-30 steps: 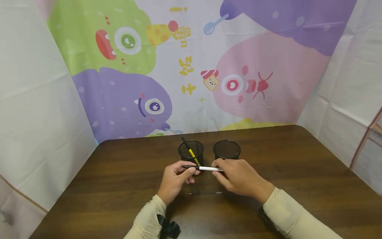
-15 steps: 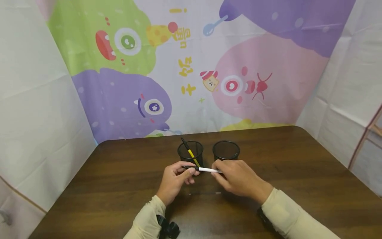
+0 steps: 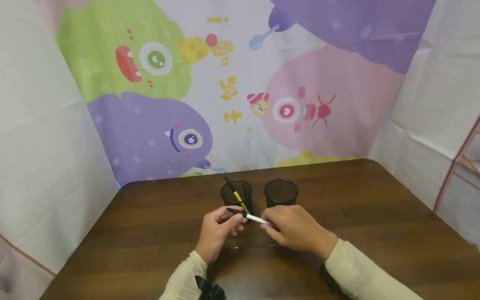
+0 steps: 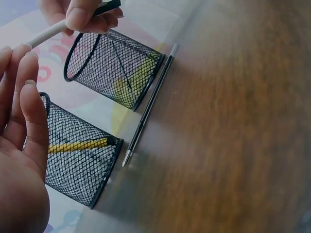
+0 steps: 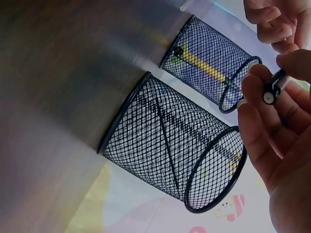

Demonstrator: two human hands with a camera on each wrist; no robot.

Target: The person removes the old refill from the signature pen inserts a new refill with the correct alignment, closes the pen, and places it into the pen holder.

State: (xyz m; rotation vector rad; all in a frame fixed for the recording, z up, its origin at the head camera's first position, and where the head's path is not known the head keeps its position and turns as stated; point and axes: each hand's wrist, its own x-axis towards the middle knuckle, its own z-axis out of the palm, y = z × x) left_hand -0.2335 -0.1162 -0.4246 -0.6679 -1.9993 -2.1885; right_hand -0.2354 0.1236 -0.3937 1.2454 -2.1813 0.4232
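Observation:
A white-barrelled pen with a black front part spans the gap between the hands, tilted slightly down to the right. My left hand pinches its black part between thumb and fingers. My right hand grips the other end, where a dark end piece shows in the right wrist view. Below the hands, a thin pen refill with a metal tip lies on the table. Behind them stand two black mesh pen cups; the left cup holds a yellow-and-black pen, and the right cup a thin dark stick.
The brown wooden table carries the cups near its far side. A cartoon-printed cloth hangs behind it, and white cloths flank both sides. Dark wrist devices sit at the sleeves.
The pen's right end has tipped downward, along with the right hand's fingers. Both hands keep their hold on it. The head view has shifted slightly; cups and refill stay in place.

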